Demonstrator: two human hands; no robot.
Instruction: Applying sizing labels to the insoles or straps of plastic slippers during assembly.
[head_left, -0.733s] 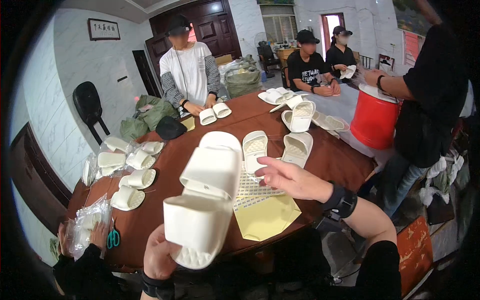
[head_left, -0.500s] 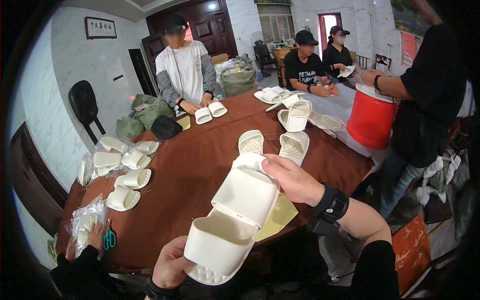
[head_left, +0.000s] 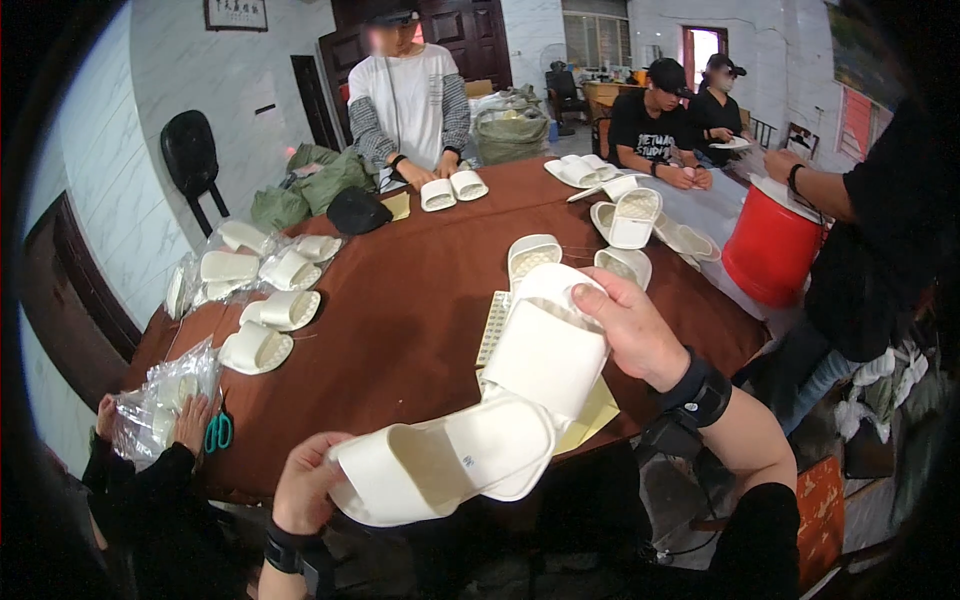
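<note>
Two cream slide slippers are held in front of me above the brown-covered table [head_left: 400,330]. My left hand [head_left: 308,485] is closed on the toe end of one slipper [head_left: 385,475], which lies tilted with its inner sole showing. My right hand [head_left: 640,325] grips the toe end of the other slipper [head_left: 548,350], thumb on top. The heel of the left slipper overlaps the right one. Under them lie a yellow sheet [head_left: 598,412] and a pale sheet of small printed labels [head_left: 492,325]. Just beyond sits another pair of slippers [head_left: 533,255].
At left are more slippers [head_left: 255,345], some bagged, teal scissors [head_left: 218,432] and another person's hands [head_left: 190,425] on a plastic bag. Across the table a person [head_left: 410,110] handles slippers [head_left: 452,190]. At right stands a red bucket [head_left: 765,250] beside a person in black.
The two slippers, earlier lined up one over the other, are now angled apart. My left hand has swung left and up; my right hand has moved right and up. The label sheet now shows.
</note>
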